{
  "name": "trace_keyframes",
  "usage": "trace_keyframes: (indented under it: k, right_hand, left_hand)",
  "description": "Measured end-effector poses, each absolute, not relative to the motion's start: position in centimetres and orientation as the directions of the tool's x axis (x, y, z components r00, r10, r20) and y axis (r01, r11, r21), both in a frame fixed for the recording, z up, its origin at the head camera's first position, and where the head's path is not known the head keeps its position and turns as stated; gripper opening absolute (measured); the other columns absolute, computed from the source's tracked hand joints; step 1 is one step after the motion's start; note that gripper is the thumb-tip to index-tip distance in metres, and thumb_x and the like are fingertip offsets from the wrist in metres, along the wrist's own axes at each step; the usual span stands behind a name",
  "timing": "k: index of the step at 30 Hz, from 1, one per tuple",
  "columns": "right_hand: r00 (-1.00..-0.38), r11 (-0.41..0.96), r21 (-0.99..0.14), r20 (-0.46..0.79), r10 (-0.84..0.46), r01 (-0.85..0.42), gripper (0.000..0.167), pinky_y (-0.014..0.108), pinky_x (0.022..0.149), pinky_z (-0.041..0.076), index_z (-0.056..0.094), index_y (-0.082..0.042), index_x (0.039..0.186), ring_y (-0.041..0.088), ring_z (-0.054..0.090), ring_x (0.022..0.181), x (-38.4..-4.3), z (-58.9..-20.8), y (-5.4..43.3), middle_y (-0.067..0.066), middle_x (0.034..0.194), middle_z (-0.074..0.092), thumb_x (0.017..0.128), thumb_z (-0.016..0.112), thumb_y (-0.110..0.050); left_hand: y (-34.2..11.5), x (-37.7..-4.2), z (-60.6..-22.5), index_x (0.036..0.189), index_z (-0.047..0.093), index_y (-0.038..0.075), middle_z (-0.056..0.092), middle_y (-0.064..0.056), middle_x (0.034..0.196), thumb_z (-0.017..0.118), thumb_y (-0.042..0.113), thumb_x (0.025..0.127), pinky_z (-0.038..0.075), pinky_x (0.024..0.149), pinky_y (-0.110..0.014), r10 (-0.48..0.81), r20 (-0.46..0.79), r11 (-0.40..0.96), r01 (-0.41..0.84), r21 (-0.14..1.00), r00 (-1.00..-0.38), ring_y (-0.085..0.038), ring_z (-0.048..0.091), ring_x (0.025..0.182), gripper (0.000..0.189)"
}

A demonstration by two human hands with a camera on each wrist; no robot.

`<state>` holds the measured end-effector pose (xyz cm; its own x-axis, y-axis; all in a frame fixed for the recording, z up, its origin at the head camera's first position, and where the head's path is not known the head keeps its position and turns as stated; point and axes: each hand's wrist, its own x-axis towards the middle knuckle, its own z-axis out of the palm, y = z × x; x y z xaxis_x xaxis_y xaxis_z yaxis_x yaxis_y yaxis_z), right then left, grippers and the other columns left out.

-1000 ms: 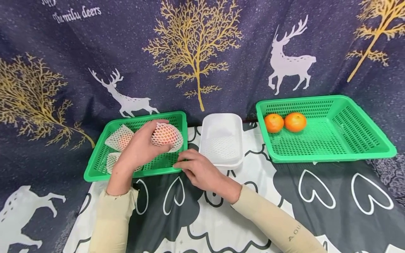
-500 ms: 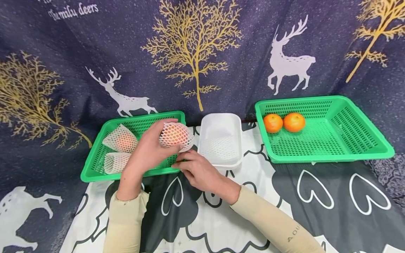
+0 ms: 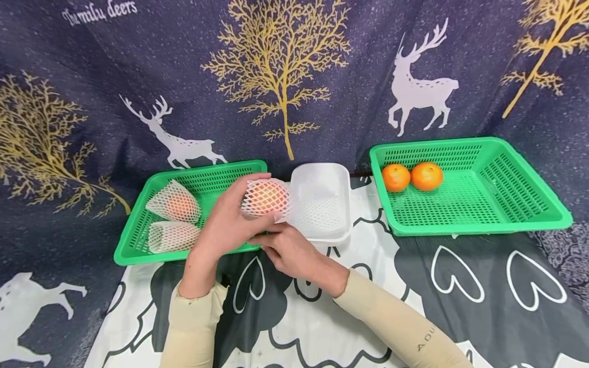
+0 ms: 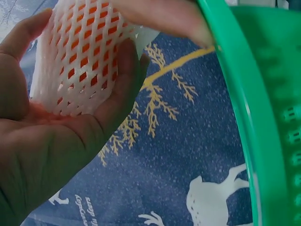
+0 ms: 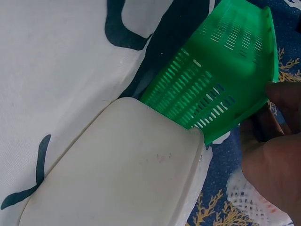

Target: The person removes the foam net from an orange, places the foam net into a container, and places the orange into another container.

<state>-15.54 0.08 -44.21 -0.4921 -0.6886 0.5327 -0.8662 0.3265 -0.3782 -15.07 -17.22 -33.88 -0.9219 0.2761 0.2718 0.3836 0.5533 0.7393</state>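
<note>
"In the head view, where was the netted fruit (image 3: 267, 198)?"

"In the left hand (image 3: 227, 220), whose thumb and fingers curled round it. Its sleeve ran sideways, from that palm out to the right, toward the white tray (image 3: 322, 176) just beyond the grip."

"And the right hand (image 3: 294, 250)?"

"Just below the fruit, its bent fingers holding the near right corner of the green basket (image 3: 211, 181). Left of the left grip, inside that basket, lay two more wrapped pieces: the farther one (image 3: 180, 205) had its loose net pointing left, the nearer one (image 3: 175, 237) lay lengthwise from left to right."

"Anything well apart from both hands?"

"Off to their right, past the tray, a second basket (image 3: 483, 226) with two oranges (image 3: 427, 176) side by side at its left end."

"What did the left wrist view add?"

"Thumb on one side of the sleeve, fingers on the other. The long axis stood nearly upright there, rising away from the palm; the upper end was cut off. The green rim passed right of the grip."

"And the right wrist view?"

"Bent fingers held the rim. The tray spread left of that grip, and blurred netting showed below it; I couldn't tell its direction."
</note>
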Motion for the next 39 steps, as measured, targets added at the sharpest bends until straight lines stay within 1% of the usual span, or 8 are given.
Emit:
trace_keyframes:
  k: [3,6,9,13,17,23,33,39]
  right_hand:
    - [-0.481,0.330,-0.355,0.558,-0.676,-0.875,0.028,0.029,0.099,0.054,0.080,-0.012,0.119,0.017,0.068,0.114,-15.5,-44.3,0.1,0.003,0.120,0.075,0.099,0.067,0.002]
    - [-0.478,0.334,-0.344,0.576,-0.663,-0.878,0.016,0.030,0.088,0.052,0.077,-0.013,0.099,0.016,0.066,0.097,-15.6,-44.5,0.1,0.001,0.099,0.073,0.100,0.068,0.000]
    - [-0.475,0.335,-0.336,0.602,-0.642,-0.880,0.016,0.030,0.081,0.050,0.071,-0.013,0.088,0.017,0.062,0.087,-15.5,-44.7,0.1,0.001,0.088,0.067,0.099,0.070,0.000]
    - [-0.482,0.364,-0.317,0.610,-0.629,-0.876,0.006,0.032,0.085,0.053,0.072,-0.008,0.098,0.021,0.064,0.095,-15.2,-44.9,0.3,0.006,0.099,0.068,0.098,0.072,-0.001]
    - [-0.551,0.398,-0.383,0.528,-0.646,-0.834,0.010,0.035,0.090,0.051,0.069,-0.004,0.110,0.024,0.059,0.102,-15.0,-44.5,0.3,0.011,0.112,0.065,0.100,0.068,-0.002]
    - [-0.641,0.419,-0.508,0.419,-0.644,-0.753,0.006,0.034,0.086,0.044,0.063,-0.002,0.109,0.024,0.051,0.097,-14.7,-44.1,0.4,0.010,0.108,0.058,0.102,0.063,-0.003]
    - [-0.660,0.399,-0.559,0.408,-0.631,-0.726,0.012,0.031,0.081,0.042,0.058,-0.003,0.111,0.021,0.050,0.092,-14.8,-44.7,0.5,0.008,0.105,0.056,0.101,0.065,-0.002]
    - [-0.626,0.399,-0.532,0.362,-0.690,-0.747,0.014,0.032,0.084,0.043,0.059,-0.003,0.116,0.022,0.050,0.097,-15.1,-44.5,1.1,0.009,0.111,0.056,0.103,0.064,-0.007]
  left_hand:
    - [-16.7,-14.9,-33.9,0.151,0.056,0.033,0.059,0.003,0.144,0.090,0.027,0.087,0.052,0.098,-0.047,0.287,0.276,0.515,0.390,0.763,-0.917,-0.019,0.060,0.124,0.073]
    - [-16.2,-14.8,-33.9,0.150,0.056,0.033,0.060,0.004,0.143,0.091,0.028,0.087,0.051,0.099,-0.048,0.297,0.284,0.479,0.399,0.781,-0.912,-0.017,0.060,0.124,0.072]
    - [-15.7,-14.6,-33.9,0.150,0.056,0.032,0.059,0.006,0.143,0.091,0.028,0.086,0.050,0.100,-0.047,0.309,0.303,0.445,0.418,0.792,-0.902,-0.016,0.059,0.124,0.073]
    - [-15.0,-14.3,-33.9,0.149,0.057,0.034,0.059,0.009,0.141,0.092,0.028,0.085,0.050,0.098,-0.045,0.317,0.331,0.412,0.443,0.796,-0.889,-0.014,0.058,0.122,0.073]
    - [-14.4,-14.0,-33.8,0.147,0.058,0.033,0.059,0.011,0.143,0.093,0.027,0.084,0.049,0.098,-0.044,0.330,0.346,0.389,0.461,0.797,-0.878,-0.013,0.058,0.123,0.073]
    - [-13.6,-13.8,-33.7,0.148,0.057,0.031,0.059,0.012,0.144,0.094,0.028,0.083,0.049,0.100,-0.042,0.355,0.335,0.377,0.461,0.803,-0.873,-0.012,0.058,0.124,0.075]
    - [-13.6,-13.7,-33.9,0.147,0.057,0.036,0.060,0.013,0.141,0.095,0.029,0.082,0.051,0.099,-0.043,0.360,0.303,0.368,0.433,0.823,-0.882,-0.012,0.060,0.121,0.075]
    - [-13.7,-13.5,-33.8,0.148,0.056,0.038,0.060,0.014,0.140,0.094,0.028,0.083,0.052,0.099,-0.044,0.370,0.301,0.358,0.434,0.826,-0.879,-0.012,0.060,0.120,0.077]
